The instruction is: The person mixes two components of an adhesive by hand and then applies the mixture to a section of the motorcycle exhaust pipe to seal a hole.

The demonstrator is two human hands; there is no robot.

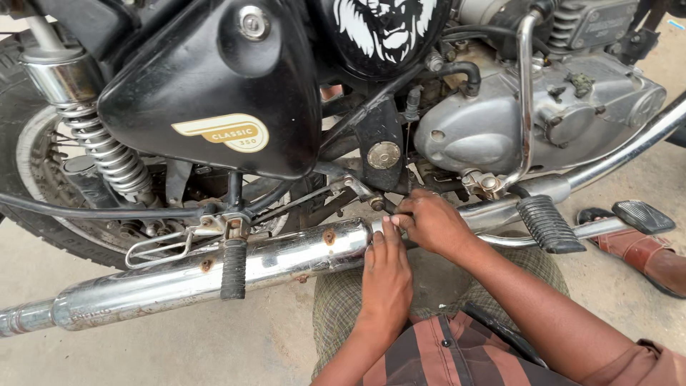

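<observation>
We work at a small bolt (377,204) under the motorcycle frame, just above the chrome exhaust pipe (286,259). Our right hand (431,223) closes its grip on a thin dark tool at the bolt — we cannot tell which kind. Our left hand (386,275) lies flat, fingers loose, holding nothing, probably for steadiness. The kick pedal (549,224) stands near, the concrete floor (250,343) below.

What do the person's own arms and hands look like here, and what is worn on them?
The left hand and right hand are bare: no gloves, rings or watch visible. Both forearms are uncovered. A rust-orange short sleeve edges the right upper arm; no left sleeve is in view.
</observation>
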